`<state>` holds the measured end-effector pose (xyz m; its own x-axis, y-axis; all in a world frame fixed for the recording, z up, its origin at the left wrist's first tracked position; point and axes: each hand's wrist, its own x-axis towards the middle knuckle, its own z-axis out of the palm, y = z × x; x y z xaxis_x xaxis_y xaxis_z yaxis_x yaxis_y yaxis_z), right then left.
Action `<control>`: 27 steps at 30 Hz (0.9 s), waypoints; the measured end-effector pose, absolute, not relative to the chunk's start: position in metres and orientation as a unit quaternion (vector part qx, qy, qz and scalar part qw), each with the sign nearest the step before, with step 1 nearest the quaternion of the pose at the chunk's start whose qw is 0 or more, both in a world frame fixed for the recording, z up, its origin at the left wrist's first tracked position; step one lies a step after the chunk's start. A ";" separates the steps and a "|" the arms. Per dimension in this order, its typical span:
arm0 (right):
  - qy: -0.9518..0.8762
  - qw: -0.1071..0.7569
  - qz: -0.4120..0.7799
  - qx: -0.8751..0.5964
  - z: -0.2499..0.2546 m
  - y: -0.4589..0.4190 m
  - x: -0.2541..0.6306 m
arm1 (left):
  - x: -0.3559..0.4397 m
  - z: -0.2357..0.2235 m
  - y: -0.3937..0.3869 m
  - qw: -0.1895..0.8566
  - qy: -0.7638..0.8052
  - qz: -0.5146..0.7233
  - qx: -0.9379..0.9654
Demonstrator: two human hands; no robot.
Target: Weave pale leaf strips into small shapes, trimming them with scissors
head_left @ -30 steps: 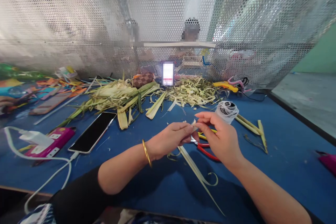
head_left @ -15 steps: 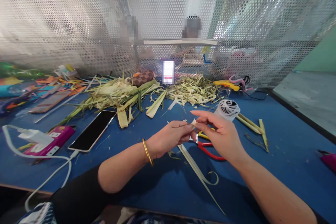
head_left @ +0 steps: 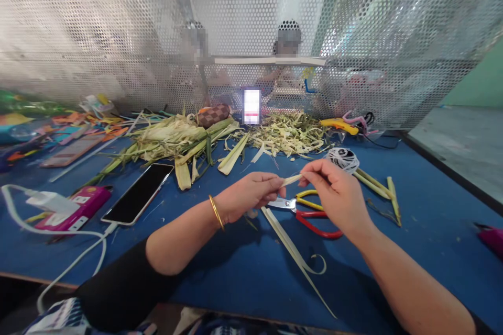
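My left hand (head_left: 251,193) and my right hand (head_left: 334,193) are held just above the blue table (head_left: 236,282), each pinching one end of a short pale leaf strip (head_left: 291,179) stretched between them. Under the hands lie scissors (head_left: 310,212) with red and yellow handles. A long pale leaf strip (head_left: 293,251) runs from below my left hand toward the near edge, curling at its end. A spool of white thread (head_left: 342,158) sits just behind my right hand.
A heap of green leaves (head_left: 176,141) and a pile of shreds (head_left: 291,136) lie at the back. A dark phone (head_left: 138,193), a pink power bank (head_left: 73,209) with a white cable and loose stalks (head_left: 377,186) lie around. Two people sit behind the perforated screen (head_left: 118,36).
Both hands have risen slightly and moved apart. The small piece that was bunched between the fingertips is now pulled out straight, and the scissors show more fully beneath the hands.
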<state>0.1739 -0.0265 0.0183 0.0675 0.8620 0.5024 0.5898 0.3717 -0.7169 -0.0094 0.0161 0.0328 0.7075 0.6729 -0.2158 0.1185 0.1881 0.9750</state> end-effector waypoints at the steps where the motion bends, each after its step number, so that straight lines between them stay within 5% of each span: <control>1: -0.657 0.496 0.136 -0.551 0.019 -0.025 0.176 | -0.011 0.031 0.021 0.706 0.327 0.193 0.598; 11: -0.588 0.536 -0.019 -0.606 0.025 -0.016 0.205 | -0.037 0.024 0.063 0.674 0.359 0.144 0.630; 16: -0.614 0.525 -0.067 -0.586 0.022 -0.018 0.199 | -0.050 0.033 0.078 0.368 0.539 0.265 0.709; 21: -0.694 0.473 -0.077 -0.538 0.013 -0.021 0.180 | -0.028 0.044 0.037 0.146 0.442 0.484 0.741; 27: -0.776 0.424 -0.111 -0.454 0.006 -0.028 0.159 | -0.001 0.033 -0.007 0.245 0.292 0.358 0.852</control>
